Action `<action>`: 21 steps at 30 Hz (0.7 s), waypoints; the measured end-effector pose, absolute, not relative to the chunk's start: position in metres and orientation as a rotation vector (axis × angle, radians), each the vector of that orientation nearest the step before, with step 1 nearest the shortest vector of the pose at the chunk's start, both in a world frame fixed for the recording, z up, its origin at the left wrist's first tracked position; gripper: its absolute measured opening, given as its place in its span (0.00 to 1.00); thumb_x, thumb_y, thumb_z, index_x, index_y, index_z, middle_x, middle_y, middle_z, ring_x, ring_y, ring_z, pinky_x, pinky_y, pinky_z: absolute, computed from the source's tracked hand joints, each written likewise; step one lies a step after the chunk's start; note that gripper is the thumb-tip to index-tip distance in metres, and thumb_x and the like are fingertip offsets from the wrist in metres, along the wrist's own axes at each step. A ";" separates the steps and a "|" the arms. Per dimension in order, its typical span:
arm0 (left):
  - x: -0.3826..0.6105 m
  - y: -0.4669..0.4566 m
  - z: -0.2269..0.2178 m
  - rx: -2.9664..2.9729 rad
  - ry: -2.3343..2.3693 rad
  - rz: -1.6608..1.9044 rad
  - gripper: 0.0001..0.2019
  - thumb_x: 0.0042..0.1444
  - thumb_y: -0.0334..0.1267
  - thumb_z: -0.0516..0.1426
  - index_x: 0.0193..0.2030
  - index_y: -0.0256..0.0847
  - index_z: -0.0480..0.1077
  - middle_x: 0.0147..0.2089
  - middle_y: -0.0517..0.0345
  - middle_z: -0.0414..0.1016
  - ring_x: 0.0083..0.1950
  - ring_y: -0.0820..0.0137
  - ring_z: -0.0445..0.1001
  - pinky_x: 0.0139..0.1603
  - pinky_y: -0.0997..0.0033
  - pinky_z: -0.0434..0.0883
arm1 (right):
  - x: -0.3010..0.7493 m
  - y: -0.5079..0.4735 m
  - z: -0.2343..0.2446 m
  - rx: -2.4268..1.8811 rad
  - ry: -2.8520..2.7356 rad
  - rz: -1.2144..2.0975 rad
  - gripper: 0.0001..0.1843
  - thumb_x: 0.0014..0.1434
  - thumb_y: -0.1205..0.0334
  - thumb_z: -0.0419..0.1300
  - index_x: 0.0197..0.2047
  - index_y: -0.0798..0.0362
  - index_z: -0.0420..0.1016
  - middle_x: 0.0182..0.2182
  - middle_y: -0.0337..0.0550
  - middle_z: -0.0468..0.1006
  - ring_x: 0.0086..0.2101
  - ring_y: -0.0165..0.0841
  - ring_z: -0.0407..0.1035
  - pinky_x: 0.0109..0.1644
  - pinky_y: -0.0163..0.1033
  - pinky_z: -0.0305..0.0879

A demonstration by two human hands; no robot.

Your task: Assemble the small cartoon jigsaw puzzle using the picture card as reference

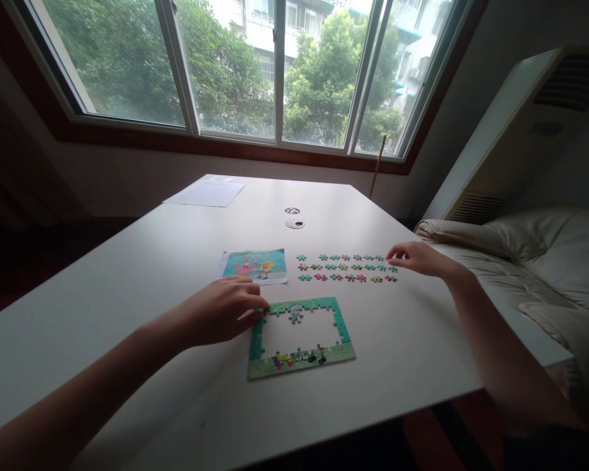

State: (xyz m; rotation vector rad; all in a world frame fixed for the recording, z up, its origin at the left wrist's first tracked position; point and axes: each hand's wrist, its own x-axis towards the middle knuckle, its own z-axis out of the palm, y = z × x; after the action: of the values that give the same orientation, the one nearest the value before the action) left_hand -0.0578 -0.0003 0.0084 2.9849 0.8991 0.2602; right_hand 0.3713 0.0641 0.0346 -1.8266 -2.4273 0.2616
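A part-built jigsaw (302,337) lies on the white table (127,281); its green border is joined and its middle is bare. My left hand (223,311) rests at the frame's top left corner, fingers curled against its edge. My right hand (415,257) reaches to the right end of three rows of loose puzzle pieces (346,267), its fingertips pinched over a piece at the end of the rows; whether it grips that piece is unclear. A cartoon reference picture (255,265) lies just behind the left hand.
A sheet of paper (206,193) lies at the table's far left. Two round cable holes (294,223) sit mid-table. Large windows fill the back wall. A cream sofa or cushion (544,255) stands to the right of the table edge.
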 end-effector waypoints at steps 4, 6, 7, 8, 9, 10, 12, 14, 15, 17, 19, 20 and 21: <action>-0.060 0.004 0.006 2.984 0.887 0.267 0.13 0.59 0.30 0.50 0.42 0.47 0.74 0.34 0.58 0.74 0.34 0.69 0.73 0.34 0.70 0.67 | 0.401 0.074 0.023 -1.945 -2.399 0.309 0.16 0.52 0.54 0.57 0.38 0.54 0.78 0.32 0.46 0.78 0.33 0.35 0.71 0.36 0.35 0.63; -0.062 0.006 0.005 2.981 0.889 0.267 0.13 0.59 0.30 0.50 0.42 0.48 0.74 0.35 0.58 0.75 0.35 0.69 0.73 0.35 0.70 0.67 | 0.406 0.075 0.019 -1.963 -2.402 0.359 0.16 0.51 0.55 0.57 0.39 0.54 0.78 0.33 0.46 0.78 0.33 0.36 0.72 0.37 0.36 0.63; -0.062 0.006 0.004 2.978 0.891 0.266 0.14 0.59 0.30 0.50 0.42 0.48 0.74 0.36 0.58 0.75 0.35 0.69 0.73 0.36 0.70 0.67 | 0.407 0.076 0.018 -1.971 -2.403 0.374 0.17 0.50 0.55 0.58 0.39 0.55 0.78 0.33 0.47 0.78 0.34 0.36 0.72 0.37 0.36 0.64; -0.063 0.007 0.004 2.972 0.890 0.266 0.14 0.60 0.30 0.50 0.43 0.48 0.74 0.36 0.58 0.75 0.35 0.69 0.73 0.36 0.70 0.68 | 0.409 0.077 0.017 -1.979 -2.402 0.385 0.17 0.50 0.55 0.58 0.40 0.55 0.78 0.34 0.47 0.78 0.34 0.36 0.72 0.38 0.36 0.64; -0.063 0.007 0.004 2.964 0.887 0.266 0.14 0.60 0.30 0.50 0.43 0.48 0.74 0.36 0.58 0.75 0.36 0.69 0.73 0.36 0.70 0.68 | 0.410 0.078 0.016 -1.983 -2.399 0.397 0.18 0.50 0.54 0.58 0.40 0.55 0.78 0.34 0.47 0.78 0.34 0.36 0.72 0.38 0.36 0.64; -0.063 0.007 0.004 2.955 0.884 0.271 0.14 0.60 0.30 0.50 0.43 0.49 0.74 0.36 0.58 0.75 0.35 0.69 0.73 0.36 0.70 0.68 | 0.412 0.079 0.015 -1.985 -2.395 0.410 0.18 0.49 0.54 0.58 0.41 0.55 0.78 0.34 0.47 0.78 0.34 0.36 0.72 0.38 0.36 0.64; -0.063 0.008 0.005 2.933 0.875 0.294 0.14 0.60 0.30 0.50 0.43 0.49 0.74 0.36 0.58 0.76 0.35 0.70 0.73 0.36 0.72 0.68 | 0.417 0.081 0.013 -1.981 -2.383 0.438 0.18 0.49 0.54 0.59 0.41 0.54 0.78 0.34 0.47 0.79 0.35 0.37 0.72 0.39 0.36 0.65; -0.063 0.008 0.005 2.911 0.870 0.330 0.14 0.60 0.30 0.50 0.43 0.49 0.75 0.36 0.57 0.76 0.35 0.71 0.73 0.36 0.73 0.68 | 0.421 0.083 0.011 -1.978 -2.370 0.468 0.19 0.48 0.54 0.60 0.41 0.54 0.78 0.34 0.47 0.79 0.35 0.37 0.72 0.39 0.36 0.65; -0.063 0.008 0.005 2.904 0.868 0.343 0.14 0.60 0.30 0.50 0.43 0.49 0.75 0.36 0.57 0.76 0.34 0.71 0.73 0.36 0.74 0.68 | 0.422 0.083 0.010 -1.980 -2.363 0.484 0.19 0.47 0.54 0.60 0.40 0.54 0.78 0.34 0.47 0.79 0.34 0.37 0.72 0.39 0.37 0.65; -0.063 0.008 0.005 2.898 0.866 0.351 0.15 0.60 0.30 0.49 0.42 0.49 0.75 0.36 0.57 0.76 0.34 0.72 0.73 0.35 0.75 0.68 | 0.424 0.083 0.008 -1.986 -2.349 0.513 0.18 0.47 0.55 0.60 0.41 0.54 0.78 0.34 0.47 0.79 0.34 0.37 0.72 0.40 0.37 0.65; -0.063 0.009 0.005 2.897 0.866 0.348 0.15 0.60 0.30 0.49 0.42 0.49 0.75 0.36 0.57 0.76 0.34 0.72 0.73 0.35 0.75 0.68 | 0.423 0.082 0.008 -1.994 -2.338 0.527 0.18 0.47 0.55 0.59 0.41 0.54 0.78 0.34 0.47 0.79 0.34 0.37 0.73 0.40 0.37 0.65; -0.063 0.009 0.006 2.897 0.864 0.340 0.15 0.60 0.30 0.49 0.43 0.49 0.75 0.36 0.57 0.76 0.34 0.72 0.73 0.35 0.75 0.68 | 0.422 0.082 0.008 -1.999 -2.338 0.524 0.18 0.48 0.56 0.59 0.41 0.54 0.78 0.34 0.47 0.79 0.34 0.37 0.73 0.40 0.37 0.65; -0.064 0.009 0.006 2.898 0.862 0.327 0.15 0.60 0.31 0.49 0.43 0.49 0.75 0.36 0.56 0.76 0.34 0.72 0.73 0.35 0.75 0.68 | 0.421 0.081 0.009 -2.003 -2.343 0.510 0.18 0.48 0.56 0.59 0.41 0.54 0.78 0.34 0.47 0.79 0.34 0.37 0.72 0.40 0.37 0.65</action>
State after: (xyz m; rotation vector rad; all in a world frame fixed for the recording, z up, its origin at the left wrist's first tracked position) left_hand -0.0637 0.0092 0.0059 2.8983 0.8618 0.3266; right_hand 0.4206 0.0806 0.0091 -2.0030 -2.3431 0.5105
